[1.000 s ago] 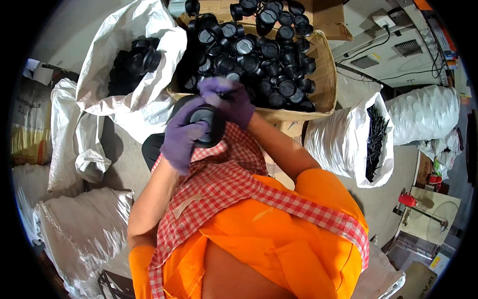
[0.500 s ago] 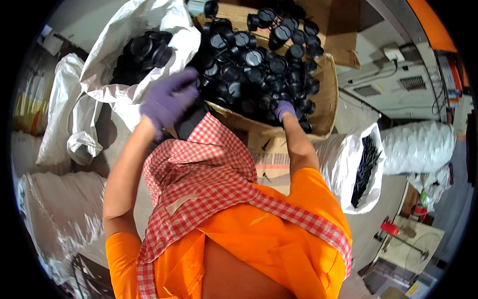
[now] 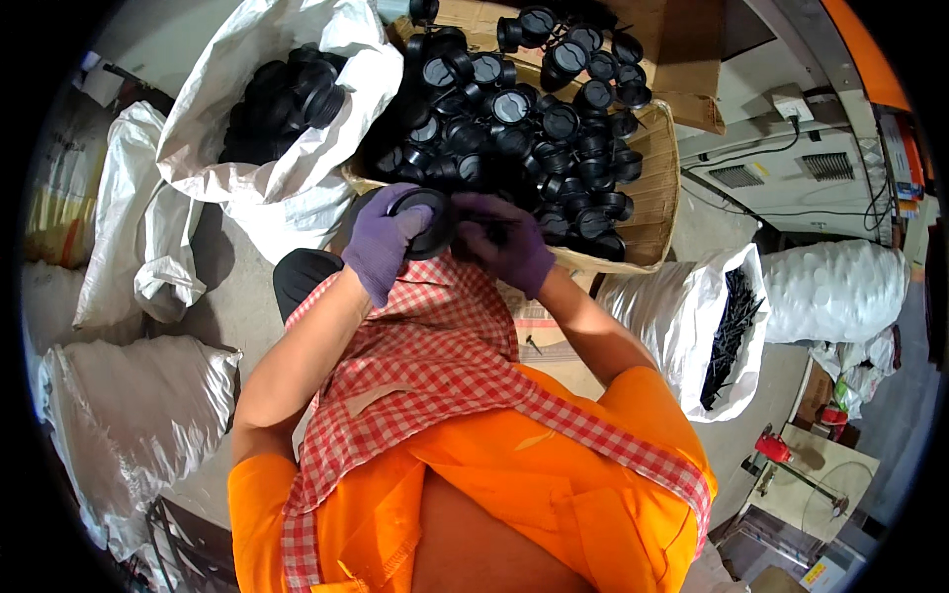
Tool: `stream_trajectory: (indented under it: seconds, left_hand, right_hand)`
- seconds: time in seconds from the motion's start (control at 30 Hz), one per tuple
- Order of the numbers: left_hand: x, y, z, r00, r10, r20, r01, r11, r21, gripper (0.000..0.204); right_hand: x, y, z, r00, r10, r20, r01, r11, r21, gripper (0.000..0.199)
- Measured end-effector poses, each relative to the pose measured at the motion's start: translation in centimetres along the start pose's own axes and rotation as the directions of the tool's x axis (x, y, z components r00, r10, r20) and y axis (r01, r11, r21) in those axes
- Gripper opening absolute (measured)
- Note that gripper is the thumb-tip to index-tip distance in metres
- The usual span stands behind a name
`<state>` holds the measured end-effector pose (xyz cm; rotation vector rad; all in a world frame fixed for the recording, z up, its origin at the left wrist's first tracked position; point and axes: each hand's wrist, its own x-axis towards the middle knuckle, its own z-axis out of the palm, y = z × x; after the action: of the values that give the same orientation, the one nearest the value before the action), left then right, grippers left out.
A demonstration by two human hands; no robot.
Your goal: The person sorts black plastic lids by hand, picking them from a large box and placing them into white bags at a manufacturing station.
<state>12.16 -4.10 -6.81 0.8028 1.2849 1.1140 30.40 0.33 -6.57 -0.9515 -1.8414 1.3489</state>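
Both hands (image 3: 450, 242) back on black cap (image 3: 423, 219)

Both bare forearms reach forward and meet, the gloved left hand (image 3: 388, 240) curled in a grip, the gloved right hand (image 3: 509, 247) beside it, fingers bent, seemingly pinching, thumb hidden.

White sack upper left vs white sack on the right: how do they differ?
1. The upper-left sack holds chunky black round parts; the right sack holds thin dark rod-like pieces.
2. The upper-left sack has its mouth folded wide back; the right sack shows only a narrower opening.
3. The upper-left sack lies beside the left hand; the right sack sits past the right forearm.
Both are white woven sacks, open, flanking the wicker basket.
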Motion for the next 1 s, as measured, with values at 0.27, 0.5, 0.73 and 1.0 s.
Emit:
stream_trajectory:
  seconds: [0.27, 0.5, 0.73, 1.0]
  left_hand:
    - [-3.9, 5.1, -3.3, 0.906, 0.111, 0.410, -0.342, 0.762, 0.550, 0.030]
    - [-4.3, 1.9, -0.9, 0.976, 0.099, 0.192, 0.028, 0.822, -0.568, 0.048]
    - [-2.9, 2.6, 0.0, 0.904, 0.428, 0.006, -0.228, 0.470, 0.852, 0.050]
    - [3.7, 11.7, -8.7, 0.451, 0.887, -0.098, 0.131, 0.043, 0.990, 0.049]
  right_hand:
    - [1.1, -3.4, -1.1, 0.546, 0.168, 0.821, -0.535, 0.824, 0.188, 0.029]
    - [2.4, 0.9, 4.0, 0.983, -0.032, 0.182, -0.164, 0.308, 0.937, 0.019]
    - [6.3, 4.1, 3.4, 0.944, -0.260, -0.203, 0.152, 0.889, -0.431, 0.016]
    - [10.8, 20.1, -0.2, 0.793, 0.604, -0.082, -0.371, 0.372, -0.851, 0.040]
